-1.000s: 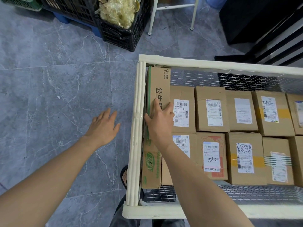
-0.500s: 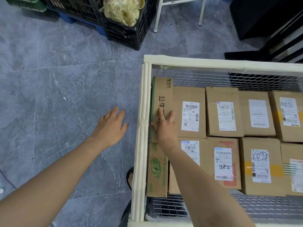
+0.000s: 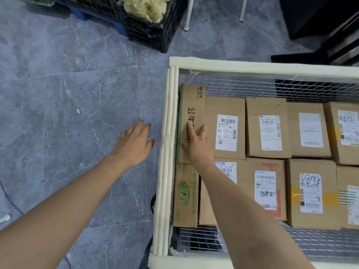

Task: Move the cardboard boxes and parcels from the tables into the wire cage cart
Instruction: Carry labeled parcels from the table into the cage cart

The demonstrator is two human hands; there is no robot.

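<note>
A wire cage cart (image 3: 167, 133) with a padded cream rim fills the right side. Several labelled cardboard boxes (image 3: 268, 129) lie packed in two rows inside it. A narrow brown box with a green edge (image 3: 191, 105) stands against the cart's left wall. My right hand (image 3: 196, 144) presses flat on that narrow box, fingers straight. Behind it, nearer me, a second slim box with green print (image 3: 185, 195) stands on edge. My left hand (image 3: 134, 144) hovers open over the floor just left of the cart, holding nothing.
Grey marble-look floor tiles (image 3: 77, 113) cover the left. A black plastic crate (image 3: 151, 32) with yellowish material stands at the top, white stool legs (image 3: 187, 14) beside it. Dark furniture (image 3: 320, 26) sits at the top right. Bare wire mesh (image 3: 204, 237) shows at the cart's near end.
The narrow box has sunk lower along the cart's left wall under my right hand. My view has shifted closer; my left hand stays open beside the cart.
</note>
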